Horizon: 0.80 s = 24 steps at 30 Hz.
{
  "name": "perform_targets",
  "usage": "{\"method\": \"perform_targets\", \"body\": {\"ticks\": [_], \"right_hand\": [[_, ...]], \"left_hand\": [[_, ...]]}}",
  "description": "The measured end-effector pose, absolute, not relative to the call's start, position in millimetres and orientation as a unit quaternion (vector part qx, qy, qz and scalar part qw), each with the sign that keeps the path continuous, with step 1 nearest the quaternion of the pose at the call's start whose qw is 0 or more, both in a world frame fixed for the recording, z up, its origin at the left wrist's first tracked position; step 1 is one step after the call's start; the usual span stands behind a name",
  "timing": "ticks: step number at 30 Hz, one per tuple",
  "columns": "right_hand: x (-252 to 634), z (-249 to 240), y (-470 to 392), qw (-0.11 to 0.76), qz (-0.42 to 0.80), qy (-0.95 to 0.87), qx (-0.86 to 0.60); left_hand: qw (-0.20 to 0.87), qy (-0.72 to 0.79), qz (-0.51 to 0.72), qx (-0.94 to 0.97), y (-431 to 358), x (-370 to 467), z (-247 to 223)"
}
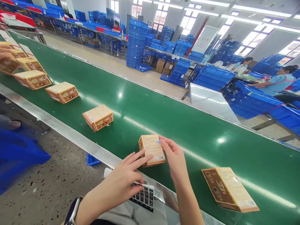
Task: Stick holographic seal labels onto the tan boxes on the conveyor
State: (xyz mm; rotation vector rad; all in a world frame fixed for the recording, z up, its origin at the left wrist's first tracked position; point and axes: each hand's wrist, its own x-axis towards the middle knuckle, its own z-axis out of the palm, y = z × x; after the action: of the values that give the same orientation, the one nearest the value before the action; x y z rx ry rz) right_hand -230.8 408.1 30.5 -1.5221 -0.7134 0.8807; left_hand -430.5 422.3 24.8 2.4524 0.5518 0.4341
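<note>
A tan and brown box [152,148] lies on the green conveyor belt in front of me, printed side up. My right hand [174,153] is at its right edge, thumb and fingertips together on a small shiny sticker near the upper right corner. Across the box's lower left part rest the outstretched fingers of my left hand [128,175]. Between that hand's thumb and palm side is a sheet of dark square stickers [145,197], hanging over the belt's metal edge. Another box [228,189] with a shiny sticker sits to the right.
Further boxes [99,117] stand in a row on the belt [131,103] toward the upper left, where another person's hand [5,51] touches some. A blue bin [92,159] is below the metal rim [93,147]. Stacked blue crates [136,43] and seated people are beyond.
</note>
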Motion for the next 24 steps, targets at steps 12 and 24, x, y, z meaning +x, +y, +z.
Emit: {"method": "perform_targets", "body": {"ticks": [12, 24], "right_hand": [[-222, 26, 389, 0.561, 0.312, -0.321, -0.696], [-216, 37, 378, 0.456, 0.136, -0.312, -0.823]], "left_hand": [[0.308, 0.172, 0.158, 0.922, 413, -411, 30], [0.299, 0.14, 0.148, 0.932, 404, -393, 28]]}}
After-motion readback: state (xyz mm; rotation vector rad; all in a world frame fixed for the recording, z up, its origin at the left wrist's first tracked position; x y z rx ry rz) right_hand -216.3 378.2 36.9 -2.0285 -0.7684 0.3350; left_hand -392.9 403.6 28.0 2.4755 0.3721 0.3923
